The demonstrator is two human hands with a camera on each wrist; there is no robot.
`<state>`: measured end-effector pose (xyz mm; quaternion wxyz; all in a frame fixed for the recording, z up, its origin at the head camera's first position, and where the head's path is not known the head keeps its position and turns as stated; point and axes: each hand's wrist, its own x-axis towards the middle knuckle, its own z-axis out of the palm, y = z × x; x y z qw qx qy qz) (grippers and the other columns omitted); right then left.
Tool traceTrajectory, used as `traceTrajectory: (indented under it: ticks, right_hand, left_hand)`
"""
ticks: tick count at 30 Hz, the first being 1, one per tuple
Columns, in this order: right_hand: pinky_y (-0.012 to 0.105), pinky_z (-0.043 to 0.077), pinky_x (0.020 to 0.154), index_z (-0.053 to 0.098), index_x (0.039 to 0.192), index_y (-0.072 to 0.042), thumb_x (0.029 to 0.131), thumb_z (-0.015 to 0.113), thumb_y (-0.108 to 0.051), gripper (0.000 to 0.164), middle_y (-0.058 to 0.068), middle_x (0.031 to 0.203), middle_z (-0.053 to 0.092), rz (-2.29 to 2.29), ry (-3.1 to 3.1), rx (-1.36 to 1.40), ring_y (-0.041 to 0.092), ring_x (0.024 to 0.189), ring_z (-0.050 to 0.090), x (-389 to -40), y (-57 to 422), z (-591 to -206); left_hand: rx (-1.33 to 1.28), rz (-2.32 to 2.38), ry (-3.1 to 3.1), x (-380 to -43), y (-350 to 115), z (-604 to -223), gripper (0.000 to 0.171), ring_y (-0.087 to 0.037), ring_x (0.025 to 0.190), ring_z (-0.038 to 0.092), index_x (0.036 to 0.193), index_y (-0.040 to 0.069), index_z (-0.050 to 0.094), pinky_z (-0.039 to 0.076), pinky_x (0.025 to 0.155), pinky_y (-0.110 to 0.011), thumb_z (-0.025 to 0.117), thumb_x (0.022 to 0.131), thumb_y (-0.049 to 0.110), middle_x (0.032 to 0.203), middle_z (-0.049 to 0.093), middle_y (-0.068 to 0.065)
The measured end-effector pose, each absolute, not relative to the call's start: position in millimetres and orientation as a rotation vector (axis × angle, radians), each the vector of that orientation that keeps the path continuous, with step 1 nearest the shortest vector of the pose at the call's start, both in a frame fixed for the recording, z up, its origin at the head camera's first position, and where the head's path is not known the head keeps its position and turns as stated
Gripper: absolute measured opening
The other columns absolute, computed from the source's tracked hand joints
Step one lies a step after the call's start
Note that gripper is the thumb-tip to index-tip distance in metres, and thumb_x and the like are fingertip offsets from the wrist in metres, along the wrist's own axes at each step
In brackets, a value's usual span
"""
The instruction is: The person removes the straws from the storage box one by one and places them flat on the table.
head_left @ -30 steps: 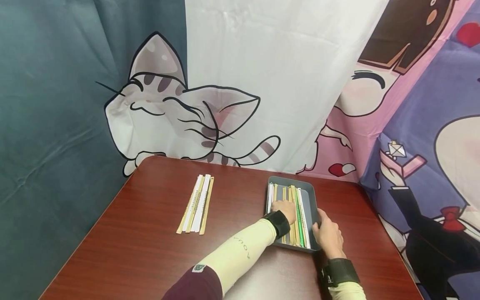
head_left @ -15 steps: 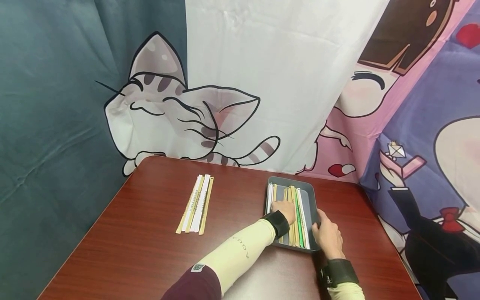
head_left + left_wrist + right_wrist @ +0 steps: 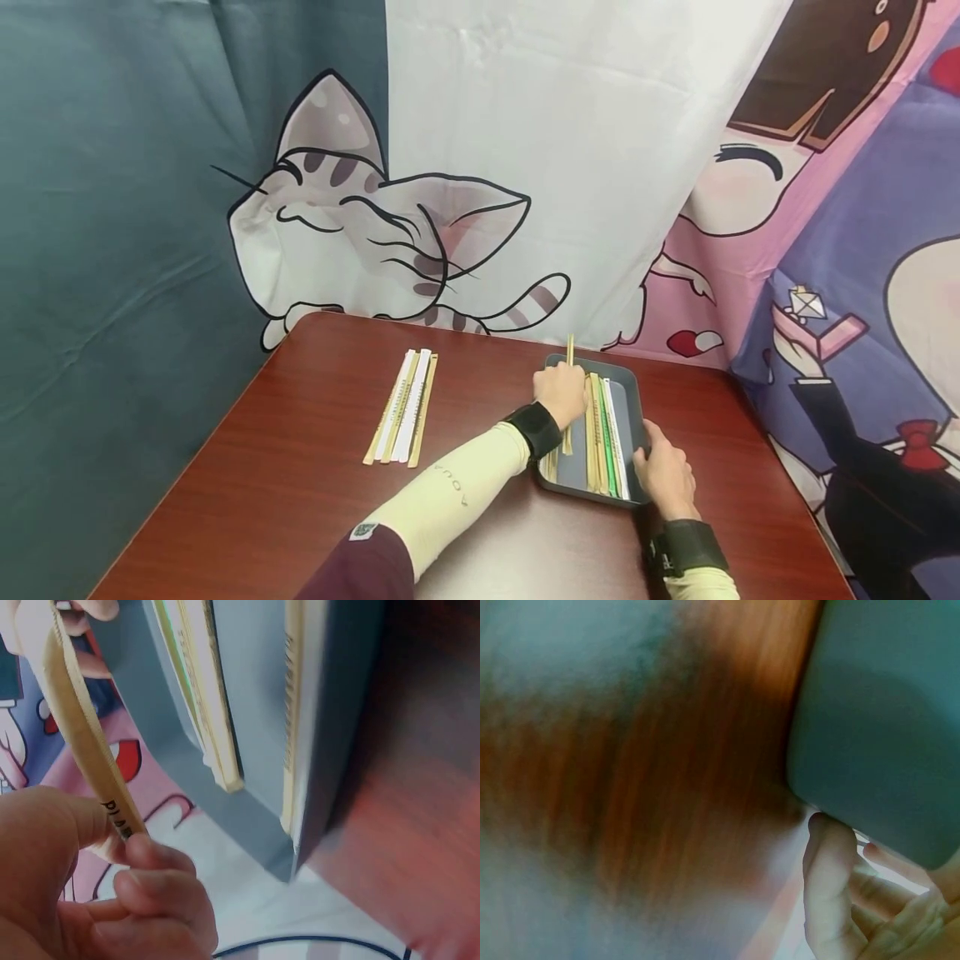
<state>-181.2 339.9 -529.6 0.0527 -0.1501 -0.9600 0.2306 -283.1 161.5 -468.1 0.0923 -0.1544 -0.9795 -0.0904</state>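
My left hand (image 3: 561,394) pinches a kraft paper-wrapped straw (image 3: 91,754) between thumb and fingers, with printed letters by the fingertips. The straw is raised above the grey tray (image 3: 573,493), its top end beyond the far rim. My right hand (image 3: 667,475) grips the tray's right side, the thumb at the rim; the right wrist view shows its fingers below the grey wall (image 3: 877,712). Inside the tray, several wrapped straws (image 3: 604,437) in tan, green and white lie towards the right. Others (image 3: 289,712) lie along the left wall, partly hidden by my left hand in the head view.
Several tan and white wrapped straws (image 3: 401,408) lie side by side on the left of the brown table (image 3: 300,467). A printed curtain (image 3: 480,100) hangs behind the table's far edge.
My left hand has lifted out of the tray and slightly away, with a tan straw now in its fingers. My right hand stays at the tray's side. The head view has shifted slightly.
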Motion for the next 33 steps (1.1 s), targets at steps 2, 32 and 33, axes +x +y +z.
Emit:
traceTrajectory:
  ticks: [2, 32, 33]
  right_hand:
    - [0.054, 0.048, 0.06, 0.046, 0.15, -0.012, 0.095, 0.059, -0.014, 0.056, 0.031, 0.118, 0.065, 0.7, -2.923, -0.452, 0.044, 0.082, 0.065, -181, 340, -529]
    - [0.06, 0.048, 0.064, 0.045, 0.15, -0.012, 0.095, 0.056, -0.015, 0.057, 0.03, 0.12, 0.065, 0.707, -2.925, -0.422, 0.053, 0.09, 0.065, -180, 342, -529]
    - [0.06, 0.048, 0.064, 0.045, 0.151, -0.011, 0.095, 0.056, -0.015, 0.057, 0.03, 0.12, 0.065, 0.711, -2.926, -0.42, 0.053, 0.09, 0.065, -180, 342, -529]
  left_hand:
    - [-0.434, -0.259, -2.896, -285, 153, -464, 0.018, -0.021, 0.07, 0.071, 0.091, 0.017, 0.076, 0.052, 0.053, -0.039, 0.072, 0.091, 0.035, 0.086, 0.074, -0.004]
    - [-0.221, -0.195, -2.917, -309, 26, -451, 0.024, -0.03, 0.076, 0.073, 0.098, 0.01, 0.077, 0.055, 0.056, -0.043, 0.079, 0.086, 0.031, 0.091, 0.075, -0.012]
    - [-0.213, -0.192, -2.929, -310, 23, -452, 0.024, -0.031, 0.078, 0.073, 0.099, 0.01, 0.077, 0.055, 0.057, -0.043, 0.078, 0.086, 0.031, 0.092, 0.075, -0.012]
